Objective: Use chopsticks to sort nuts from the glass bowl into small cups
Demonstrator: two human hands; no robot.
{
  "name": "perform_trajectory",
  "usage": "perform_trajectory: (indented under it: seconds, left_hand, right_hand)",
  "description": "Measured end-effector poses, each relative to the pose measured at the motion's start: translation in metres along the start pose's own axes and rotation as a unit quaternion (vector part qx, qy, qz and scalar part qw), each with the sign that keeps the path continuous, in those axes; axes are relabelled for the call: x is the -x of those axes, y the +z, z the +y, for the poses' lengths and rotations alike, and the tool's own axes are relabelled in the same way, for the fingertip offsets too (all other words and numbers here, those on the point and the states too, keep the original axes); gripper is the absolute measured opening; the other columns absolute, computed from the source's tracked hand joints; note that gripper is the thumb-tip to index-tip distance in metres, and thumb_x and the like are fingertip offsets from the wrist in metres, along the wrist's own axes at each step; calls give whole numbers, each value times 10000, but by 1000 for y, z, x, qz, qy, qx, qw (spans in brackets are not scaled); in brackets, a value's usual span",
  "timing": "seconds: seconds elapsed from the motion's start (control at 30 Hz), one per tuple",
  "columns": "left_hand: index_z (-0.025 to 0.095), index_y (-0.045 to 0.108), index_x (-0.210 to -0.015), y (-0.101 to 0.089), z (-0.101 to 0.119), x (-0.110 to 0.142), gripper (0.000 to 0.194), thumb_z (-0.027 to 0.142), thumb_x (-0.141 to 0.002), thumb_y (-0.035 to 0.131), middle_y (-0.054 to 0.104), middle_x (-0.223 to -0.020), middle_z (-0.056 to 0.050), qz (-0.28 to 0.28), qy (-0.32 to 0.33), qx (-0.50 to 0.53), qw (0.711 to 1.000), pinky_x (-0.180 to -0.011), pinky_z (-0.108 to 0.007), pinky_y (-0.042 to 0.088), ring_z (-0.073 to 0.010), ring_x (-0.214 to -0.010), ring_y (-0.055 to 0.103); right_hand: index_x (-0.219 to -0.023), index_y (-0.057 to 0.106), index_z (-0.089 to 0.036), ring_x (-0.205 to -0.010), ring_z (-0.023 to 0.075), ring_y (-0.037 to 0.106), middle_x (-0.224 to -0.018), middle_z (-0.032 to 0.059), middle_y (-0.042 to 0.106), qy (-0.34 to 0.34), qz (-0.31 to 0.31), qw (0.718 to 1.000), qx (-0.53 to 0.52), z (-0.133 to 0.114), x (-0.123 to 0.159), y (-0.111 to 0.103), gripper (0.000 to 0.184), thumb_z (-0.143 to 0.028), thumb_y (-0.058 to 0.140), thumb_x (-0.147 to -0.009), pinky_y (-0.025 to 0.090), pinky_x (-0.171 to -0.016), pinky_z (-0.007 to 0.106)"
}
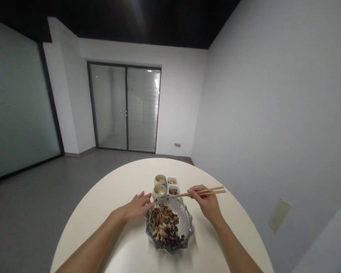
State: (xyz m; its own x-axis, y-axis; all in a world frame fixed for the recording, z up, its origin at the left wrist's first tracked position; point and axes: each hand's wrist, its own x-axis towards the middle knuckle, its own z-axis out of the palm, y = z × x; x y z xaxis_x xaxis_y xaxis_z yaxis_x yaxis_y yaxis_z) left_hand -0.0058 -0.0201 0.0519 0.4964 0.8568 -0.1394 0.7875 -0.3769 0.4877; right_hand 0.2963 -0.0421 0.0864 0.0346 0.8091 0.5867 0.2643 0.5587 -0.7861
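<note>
Two white dishes toward the tabletop's far edge hold pieces; a mixed pile remains in the nearer glass bowl. Right hand grips chopsticks; left hand, fingers spread, holds nothing.

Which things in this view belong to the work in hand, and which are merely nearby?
Apparently part of the work:
chopsticks, held in the right hand
glass bowl of mixed pieces, left hand at its rim
two white dishes holding similar pieces
two cups beside them, perhaps

Merely nearby:
glass door
wall plate on the right
frosted panel at left
</note>
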Motion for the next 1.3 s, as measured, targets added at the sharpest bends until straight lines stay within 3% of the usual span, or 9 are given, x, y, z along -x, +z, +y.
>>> perform_trajectory:
  seconds: [0.2,0.53,0.9,1.3]
  left_hand:
    - [231,515,-1302,-2,2,2,695,719,-925,193,204,-1543,-66,0,-1,-1,1000,-1113,-543,46,-346,-1412,55]
    - [239,513,-1305,-1,1,1,703,730,-921,188,204,-1543,-62,-1,-2,1,1000,-1114,-546,37,-342,-1413,41]
    - [241,497,-1325,-2,3,3,672,700,-938,196,209,-1542,-60,-2,0,-2,1000,-1113,-544,41,-334,-1414,53]
    - [220,503,-1323,-2,0,1,705,711,-933,180,201,-1542,-74,-2,-1,0,1000,-1112,-550,35,-332,-1415,41]
  right_hand:
    - [-789,681,-180,-650,195,672,-738,50,704,3,63,998,0,5,-4,-5,271,-447,715,-758,578,-621,322]
    - [-787,699,-191,-708,211,666,-759,54,717,-23,35,997,70,12,-3,-7,261,-451,678,-793,541,-655,324]
    - [-788,693,-183,-669,203,657,-720,54,707,-22,60,996,68,16,-6,-11,265,-448,682,-792,532,-618,310]
    - [-784,670,-196,-671,192,668,-713,37,709,-17,-60,995,73,3,3,4,204,-396,660,-822,526,-594,273]
